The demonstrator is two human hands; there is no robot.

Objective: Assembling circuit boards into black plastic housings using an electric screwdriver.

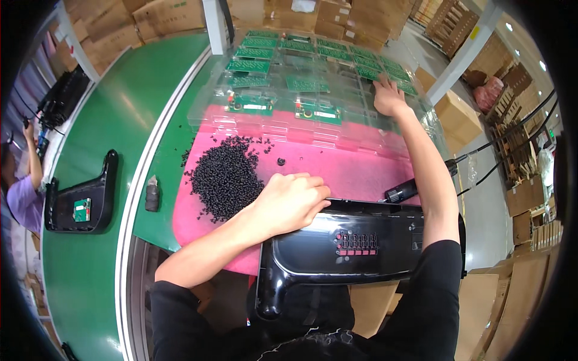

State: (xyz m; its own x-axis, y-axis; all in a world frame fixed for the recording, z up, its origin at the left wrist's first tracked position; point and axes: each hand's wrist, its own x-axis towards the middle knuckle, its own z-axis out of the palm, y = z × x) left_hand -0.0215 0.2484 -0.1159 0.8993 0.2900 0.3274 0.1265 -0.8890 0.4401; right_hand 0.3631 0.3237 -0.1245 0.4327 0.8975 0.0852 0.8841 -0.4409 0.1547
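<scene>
Left hand (293, 201) bent at the upper edge of a black housing (307, 243), fingers close together, any grip hidden from me, housing at the pink mat's (343, 165) near edge, right hand (387, 95) loosely spread by green circuit boards (368, 73) in a clear tray (361, 120)

Cardboard boxes (167, 21) near a white post (214, 27)

"What is hidden?"
"Whatever the left hand (295, 201) may hold, behind its curled fingers."
"And the right hand (390, 99)?"
"Too small to tell whether it grips a circuit board (366, 72)."
"Cut off?"
"A co-worker (25, 201), by the dark left rim."
</scene>
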